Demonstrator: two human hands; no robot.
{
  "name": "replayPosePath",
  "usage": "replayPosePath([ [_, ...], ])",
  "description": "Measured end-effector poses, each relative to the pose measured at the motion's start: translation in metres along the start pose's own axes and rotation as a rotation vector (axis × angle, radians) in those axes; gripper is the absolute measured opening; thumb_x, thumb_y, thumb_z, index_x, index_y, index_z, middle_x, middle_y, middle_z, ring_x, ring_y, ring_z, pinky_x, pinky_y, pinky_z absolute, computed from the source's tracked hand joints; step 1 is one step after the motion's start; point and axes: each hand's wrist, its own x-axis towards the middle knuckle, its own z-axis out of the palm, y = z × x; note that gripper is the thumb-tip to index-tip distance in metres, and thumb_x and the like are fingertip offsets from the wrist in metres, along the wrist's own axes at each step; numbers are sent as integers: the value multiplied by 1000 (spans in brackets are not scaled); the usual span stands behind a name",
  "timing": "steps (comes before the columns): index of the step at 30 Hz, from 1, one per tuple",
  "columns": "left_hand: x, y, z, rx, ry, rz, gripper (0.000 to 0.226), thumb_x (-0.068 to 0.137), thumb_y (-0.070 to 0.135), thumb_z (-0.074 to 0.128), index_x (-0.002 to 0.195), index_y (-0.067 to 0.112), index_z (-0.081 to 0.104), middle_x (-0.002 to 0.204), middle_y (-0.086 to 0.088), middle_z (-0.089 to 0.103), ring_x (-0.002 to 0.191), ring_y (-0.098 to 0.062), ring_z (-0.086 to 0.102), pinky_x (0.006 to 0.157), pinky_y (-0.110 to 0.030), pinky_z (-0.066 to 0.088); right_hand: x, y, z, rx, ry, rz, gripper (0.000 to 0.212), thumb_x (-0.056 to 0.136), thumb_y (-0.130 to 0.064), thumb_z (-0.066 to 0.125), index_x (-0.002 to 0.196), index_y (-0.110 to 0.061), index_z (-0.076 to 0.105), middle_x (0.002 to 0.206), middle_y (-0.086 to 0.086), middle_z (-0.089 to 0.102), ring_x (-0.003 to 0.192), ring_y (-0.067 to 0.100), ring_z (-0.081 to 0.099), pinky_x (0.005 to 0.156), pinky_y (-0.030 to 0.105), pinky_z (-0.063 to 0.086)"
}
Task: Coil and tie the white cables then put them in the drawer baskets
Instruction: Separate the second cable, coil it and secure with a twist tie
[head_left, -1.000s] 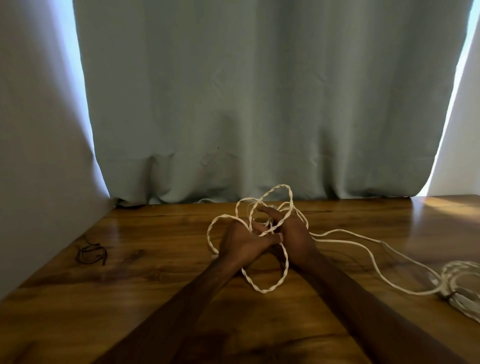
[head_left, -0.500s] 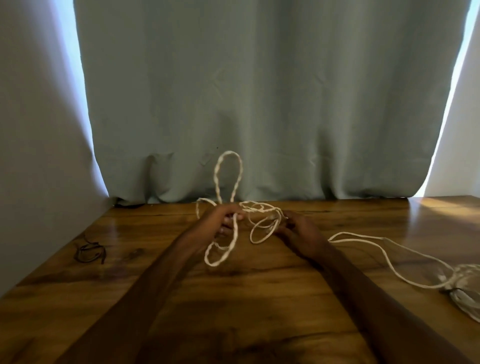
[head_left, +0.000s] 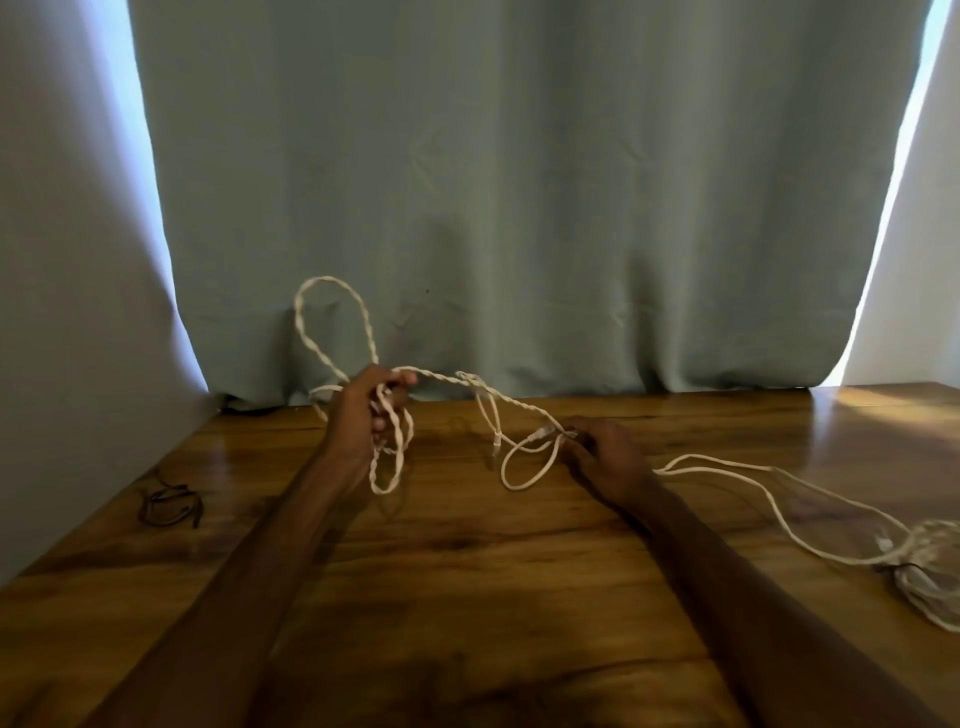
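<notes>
Loops of white cable (head_left: 441, 378) hang from my left hand (head_left: 363, 410), which grips them tight above the tabletop (head_left: 467, 571). My right hand (head_left: 608, 460) pinches the same cable lower down. Another cable pile (head_left: 930, 571) lies far right.

cable (head_left: 498, 410) between hands | table (head_left: 467, 571) beneath | curtain (head_left: 519, 208) behind

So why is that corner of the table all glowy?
In the head view, daylight leaks round the grey-green fabric curtain and glares off the glossy brown wooden table; the coiled white cable bundle at the right edge looks smeared.
</notes>
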Motion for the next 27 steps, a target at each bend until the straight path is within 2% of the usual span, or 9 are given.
replayPosePath([
  [4, -1, 26, -15, -249, 10, 115, 14, 83, 23, 51, 70, 18, 52, 40, 10, 34, 26, -4, 29, 26, -13, 24, -1, -2, 1, 0, 8, 14, 21, 102, -33, 57, 114, -31, 74, 83, -19, 69, 79, 0, 63, 69, 25, 48],
  [7, -1, 32, -33, -298, 136, 202, 20, 88, 21, 48, 67, 21, 50, 38, 9, 33, 26, -6, 27, 26, -15, 21, 0, 0, 3, -16, 19, 33, 21, 104, -37, 54, 105, -31, 74, 73, -14, 66, 71, 4, 62, 65, 27, 44],
  [11, 5, 17, -44, -138, 302, 199, 36, 100, 23, 46, 68, 20, 62, 41, 10, 34, 28, -4, 26, 30, -15, 19, -1, 4, 3, -17, 58, 94, 21, 105, -32, 51, 109, -30, 71, 80, -10, 70, 78, 9, 67, 67, 30, 49],
  [13, 7, 9, -41, -38, 365, 208, 28, 100, 20, 49, 83, 14, 70, 45, 11, 37, 31, -4, 27, 33, -17, 20, -3, 2, 1, 5, 86, 124, 19, 105, -30, 49, 107, -33, 68, 83, -8, 72, 78, 7, 67, 68, 31, 53],
  [15, 7, 10, -38, 19, 459, 239, 23, 100, 21, 51, 91, 15, 71, 46, 11, 40, 35, -4, 29, 34, -16, 22, -4, 1, -1, 3, 104, 133, 17, 107, -34, 47, 106, -35, 64, 82, -9, 70, 76, 6, 65, 64, 28, 47],
  [17, 6, 18, -39, -1, 562, 278, 21, 100, 23, 52, 88, 19, 68, 44, 12, 40, 34, -3, 32, 35, -16, 25, -2, 2, 0, -32, 110, 131, 18, 107, -37, 45, 102, -33, 63, 81, -10, 67, 76, 10, 64, 63, 29, 42],
  [20, 5, 27, -47, -59, 653, 315, 24, 99, 25, 54, 75, 24, 58, 42, 13, 40, 33, -3, 34, 35, -16, 26, -1, 5, 3, -86, 113, 129, 25, 107, -38, 46, 100, -27, 67, 89, -3, 70, 83, 20, 65, 70, 34, 45],
  [23, 3, 23, -44, -7, 704, 274, 28, 97, 27, 57, 70, 25, 56, 41, 14, 42, 34, -2, 35, 38, -17, 28, -5, 3, 2, -36, 132, 105, 27, 107, -45, 43, 91, -36, 63, 86, -7, 68, 79, 15, 64, 69, 34, 47],
  [27, 1, 14, -34, 97, 663, 262, 24, 97, 28, 61, 74, 21, 62, 42, 13, 45, 35, -3, 35, 37, -16, 28, -7, -3, -1, 22, 152, 84, 45, 104, -57, 34, 83, -29, 62, 74, -7, 66, 71, 11, 64, 62, 30, 46],
])
